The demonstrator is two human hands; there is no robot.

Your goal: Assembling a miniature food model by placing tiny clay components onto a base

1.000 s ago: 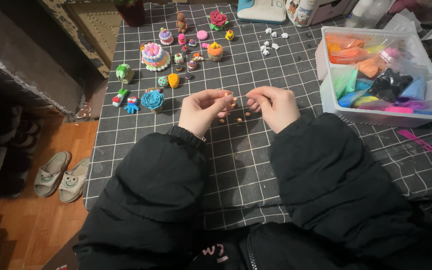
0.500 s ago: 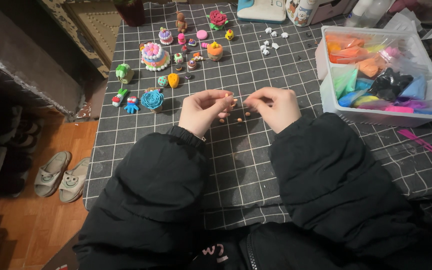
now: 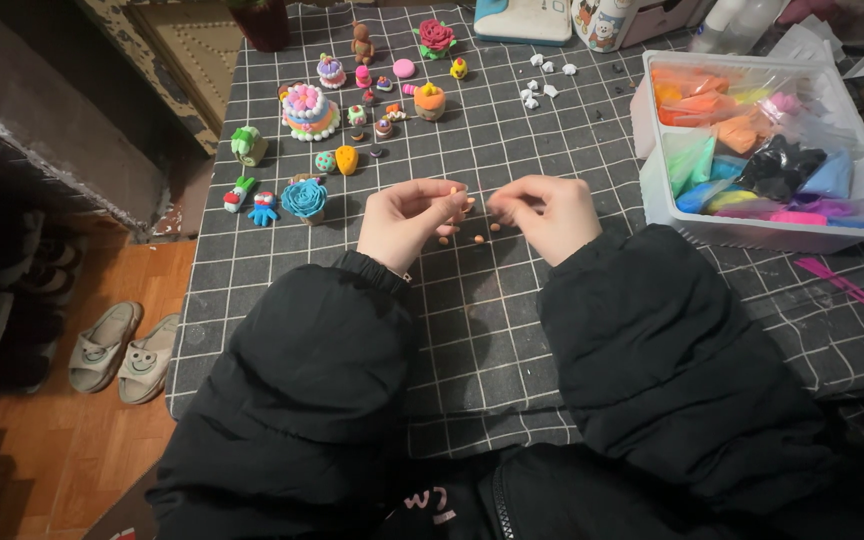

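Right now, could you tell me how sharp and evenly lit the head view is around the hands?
Head view: the left hand and right hand are sharp and evenly lit on the grid mat; the clay balls look small but distinct; the bagged clay in the plastic box shows slight glare; the left edge falls dark.

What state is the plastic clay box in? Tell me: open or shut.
Open. The clear plastic box has no lid on, and the bags of coloured clay inside lie uncovered.
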